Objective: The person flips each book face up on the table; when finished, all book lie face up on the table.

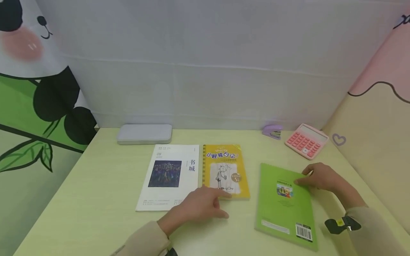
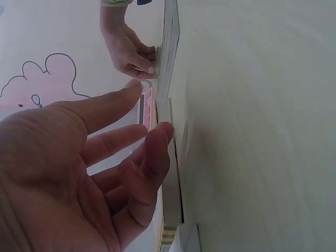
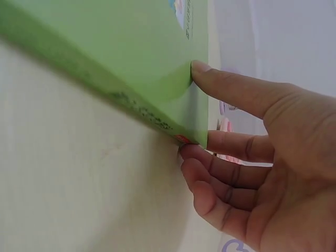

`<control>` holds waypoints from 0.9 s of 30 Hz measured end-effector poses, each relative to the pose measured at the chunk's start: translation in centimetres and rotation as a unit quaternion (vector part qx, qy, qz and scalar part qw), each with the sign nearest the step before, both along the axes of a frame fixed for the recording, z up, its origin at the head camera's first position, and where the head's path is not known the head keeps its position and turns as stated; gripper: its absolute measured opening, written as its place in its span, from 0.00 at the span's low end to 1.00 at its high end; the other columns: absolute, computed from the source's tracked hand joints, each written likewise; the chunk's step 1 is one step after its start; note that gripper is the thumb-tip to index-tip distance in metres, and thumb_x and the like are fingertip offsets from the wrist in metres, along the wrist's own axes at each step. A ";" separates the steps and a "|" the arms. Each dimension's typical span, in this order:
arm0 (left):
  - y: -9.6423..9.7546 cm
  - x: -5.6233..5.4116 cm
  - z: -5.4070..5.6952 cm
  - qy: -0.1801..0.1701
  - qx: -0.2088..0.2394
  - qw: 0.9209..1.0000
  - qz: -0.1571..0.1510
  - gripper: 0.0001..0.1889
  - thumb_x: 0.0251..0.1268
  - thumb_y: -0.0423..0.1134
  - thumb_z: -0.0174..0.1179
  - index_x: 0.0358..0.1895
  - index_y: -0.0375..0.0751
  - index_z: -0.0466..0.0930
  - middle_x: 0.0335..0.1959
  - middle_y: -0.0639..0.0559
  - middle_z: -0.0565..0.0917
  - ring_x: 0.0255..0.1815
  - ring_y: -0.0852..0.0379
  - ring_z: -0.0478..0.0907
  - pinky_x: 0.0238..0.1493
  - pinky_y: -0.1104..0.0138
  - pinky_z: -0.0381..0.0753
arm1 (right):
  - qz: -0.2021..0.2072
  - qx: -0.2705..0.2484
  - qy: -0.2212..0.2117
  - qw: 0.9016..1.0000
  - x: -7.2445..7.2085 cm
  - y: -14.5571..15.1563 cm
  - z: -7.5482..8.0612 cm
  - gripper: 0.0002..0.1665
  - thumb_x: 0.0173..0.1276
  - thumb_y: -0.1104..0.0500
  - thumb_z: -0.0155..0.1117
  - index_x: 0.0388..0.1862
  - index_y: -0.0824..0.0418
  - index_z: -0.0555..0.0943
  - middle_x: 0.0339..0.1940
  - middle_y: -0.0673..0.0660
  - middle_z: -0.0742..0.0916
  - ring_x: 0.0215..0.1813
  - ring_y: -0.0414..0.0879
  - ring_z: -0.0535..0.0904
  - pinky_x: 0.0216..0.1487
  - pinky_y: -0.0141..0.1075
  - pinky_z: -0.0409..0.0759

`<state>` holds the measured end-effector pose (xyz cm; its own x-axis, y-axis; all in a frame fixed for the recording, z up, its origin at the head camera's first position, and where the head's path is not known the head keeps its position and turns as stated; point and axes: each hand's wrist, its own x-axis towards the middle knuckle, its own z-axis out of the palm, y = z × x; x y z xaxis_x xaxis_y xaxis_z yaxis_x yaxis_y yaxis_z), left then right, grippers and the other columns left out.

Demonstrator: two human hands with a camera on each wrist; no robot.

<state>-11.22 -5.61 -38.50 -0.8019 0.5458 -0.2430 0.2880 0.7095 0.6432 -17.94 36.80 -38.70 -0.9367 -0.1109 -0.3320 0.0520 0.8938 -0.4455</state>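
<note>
Near calculator [image 1: 306,141], right hand [image 1: 321,177] pinches green book [image 1: 282,215]; relaxed left hand [image 1: 201,204] overlaps yellow book [image 1: 224,170].

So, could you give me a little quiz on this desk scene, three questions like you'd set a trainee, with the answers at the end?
1. Which hand grips the green book?
2. True or false: in the head view, the pink calculator lies to the right of the purple stapler.
3. Which of these lies between the white magazine and the green book?
A) the pale flat case
B) the yellow book
C) the pink calculator

Key:
1. The right hand, near one corner.
2. True.
3. B.
</note>
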 end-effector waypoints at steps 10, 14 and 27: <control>2.7 0.7 0.0 0.020 -0.013 0.999 -0.041 0.29 0.61 0.50 0.77 0.68 0.61 0.83 0.27 0.68 0.84 0.28 0.70 0.76 0.35 0.73 0.75 | -0.019 -0.013 0.003 1.000 2.2 0.1 -0.4 0.27 0.68 0.46 0.76 0.45 0.70 0.85 0.29 0.53 0.84 0.32 0.46 0.78 0.33 0.39 0.75; 3.6 0.9 -0.2 0.028 -0.018 0.998 -0.053 0.30 0.62 0.49 0.76 0.69 0.61 0.82 0.27 0.68 0.84 0.28 0.71 0.76 0.35 0.74 0.75 | -0.034 -0.033 0.004 0.999 2.7 0.2 -0.5 0.26 0.68 0.48 0.76 0.46 0.71 0.84 0.29 0.53 0.85 0.32 0.46 0.79 0.32 0.37 0.77; 5.5 0.8 -1.1 0.055 -0.029 0.994 -0.085 0.31 0.65 0.42 0.74 0.72 0.55 0.79 0.30 0.63 0.86 0.26 0.71 0.75 0.33 0.76 0.75 | -0.060 -0.014 0.009 0.998 3.3 0.3 -1.0 0.35 0.66 0.42 0.76 0.50 0.75 0.83 0.24 0.53 0.83 0.30 0.46 0.78 0.33 0.38 0.75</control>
<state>-10.37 -0.10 -39.63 -0.7225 0.6638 -0.1934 0.4738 0.6791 0.5606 -14.61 37.07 -39.73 -0.9499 -0.0073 -0.3124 0.1487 0.8687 -0.4725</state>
